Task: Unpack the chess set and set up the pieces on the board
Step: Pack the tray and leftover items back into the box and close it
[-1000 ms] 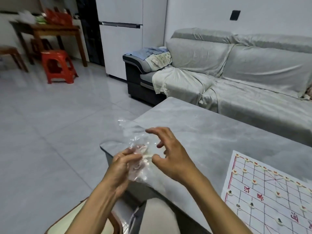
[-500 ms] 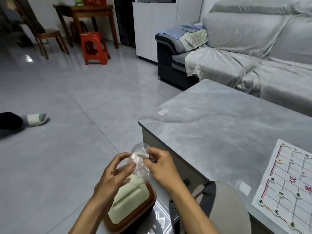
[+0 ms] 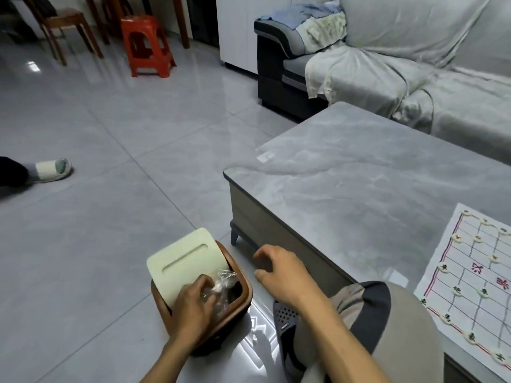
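Observation:
A crumpled clear plastic bag sits in the mouth of a small brown bin on the floor, whose cream swing lid is tilted back. My left hand holds the bag down inside the bin opening. Beside the table's side, my right hand hovers with relaxed fingers and holds nothing. A white paper chess board lies on the grey table at the right, with several round pale pieces standing on its line crossings.
My knee and dark slipper are between the bin and the table. A covered sofa runs behind the table. A red stool and wooden chair stand far left. Another person's slippered foot rests on the floor.
Both hands held the bag in front of me; now my view has dropped, my left hand has carried the bag down into the bin, and my right hand has let go.

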Demonstrator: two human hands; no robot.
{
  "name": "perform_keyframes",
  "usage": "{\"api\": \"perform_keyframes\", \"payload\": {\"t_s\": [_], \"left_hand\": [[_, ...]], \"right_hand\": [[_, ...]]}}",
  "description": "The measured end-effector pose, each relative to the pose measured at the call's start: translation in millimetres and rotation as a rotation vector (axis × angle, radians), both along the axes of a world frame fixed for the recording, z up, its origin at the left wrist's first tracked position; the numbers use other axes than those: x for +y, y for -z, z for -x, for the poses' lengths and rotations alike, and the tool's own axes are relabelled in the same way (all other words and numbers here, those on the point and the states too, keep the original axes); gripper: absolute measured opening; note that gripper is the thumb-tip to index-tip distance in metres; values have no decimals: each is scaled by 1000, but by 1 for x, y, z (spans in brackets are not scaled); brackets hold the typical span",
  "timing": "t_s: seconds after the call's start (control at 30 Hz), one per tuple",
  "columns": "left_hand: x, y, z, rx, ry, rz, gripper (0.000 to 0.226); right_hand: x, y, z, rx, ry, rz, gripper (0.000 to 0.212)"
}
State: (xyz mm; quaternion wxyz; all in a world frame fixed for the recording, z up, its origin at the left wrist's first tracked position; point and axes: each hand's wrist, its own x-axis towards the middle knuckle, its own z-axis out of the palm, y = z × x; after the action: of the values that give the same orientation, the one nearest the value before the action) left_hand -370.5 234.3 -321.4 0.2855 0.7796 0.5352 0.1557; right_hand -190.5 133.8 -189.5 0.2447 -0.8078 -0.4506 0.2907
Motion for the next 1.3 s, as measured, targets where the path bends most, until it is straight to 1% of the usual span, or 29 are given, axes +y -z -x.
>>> {"api": "perform_keyframes", "payload": {"t_s": [0.07, 0.1, 0.17, 0.27, 0.33, 0.4, 0.43, 0.47, 0.5, 0.57, 0.6, 0.63, 0.67, 0.7, 0.77, 0.8, 0.93, 1.1, 1.3], "left_hand": [[4, 19, 1, 129, 30, -93, 24], [6, 25, 1, 147, 60, -109, 22], [9, 35, 0, 162, 105, -117, 12], [7, 43, 0, 189, 39, 36, 11], [10, 48, 0, 220, 25, 203, 13], [13, 50, 0, 230, 136, 375, 19], [12, 48, 0, 233, 187, 402, 19], [11, 45, 2, 233, 214, 356, 19], [9, 42, 4, 226, 221, 241, 20], [2, 32, 12, 203, 249, -106, 31], [-1, 25, 15, 198, 273, -315, 40], [-1, 20, 19, 215, 282, -482, 48], [2, 14, 23, 253, 276, -556, 56], [8, 12, 27, 295, 258, -557, 64], [22, 12, 32, 400, 229, -448, 83], [29, 15, 34, 447, 235, -388, 87], [46, 31, 35, 480, 237, -226, 80], [49, 33, 31, 519, 236, -196, 92], [41, 32, 30, 530, 175, -130, 93]], "right_hand": [[-5, 4, -2, -38, -22, 57, 34], [-8, 4, -4, -38, -23, 70, 34], [-11, 6, -7, -53, -29, 84, 34], [-12, 8, -9, -94, -40, 106, 33], [-12, 10, -9, -97, -54, 121, 33], [-10, 12, -9, -91, -74, 132, 33], [-9, 12, -9, -92, -86, 138, 33], [-7, 13, -8, -93, -98, 144, 33], [-7, 13, -7, -93, -109, 151, 33], [-6, 13, -6, -94, -131, 157, 31], [-6, 13, -5, -100, -138, 158, 31], [-6, 13, -4, -103, -143, 167, 31], [-6, 13, -4, -107, -150, 170, 31], [-7, 14, -4, -109, -161, 178, 31], [-8, 13, -4, -103, -182, 199, 30], [-8, 12, -3, -96, -191, 207, 30], [-12, 10, -4, -100, -198, 253, 31], [-15, 11, -6, -92, -212, 293, 31], [-13, 4, -1, -73, -220, 318, 29]]}}
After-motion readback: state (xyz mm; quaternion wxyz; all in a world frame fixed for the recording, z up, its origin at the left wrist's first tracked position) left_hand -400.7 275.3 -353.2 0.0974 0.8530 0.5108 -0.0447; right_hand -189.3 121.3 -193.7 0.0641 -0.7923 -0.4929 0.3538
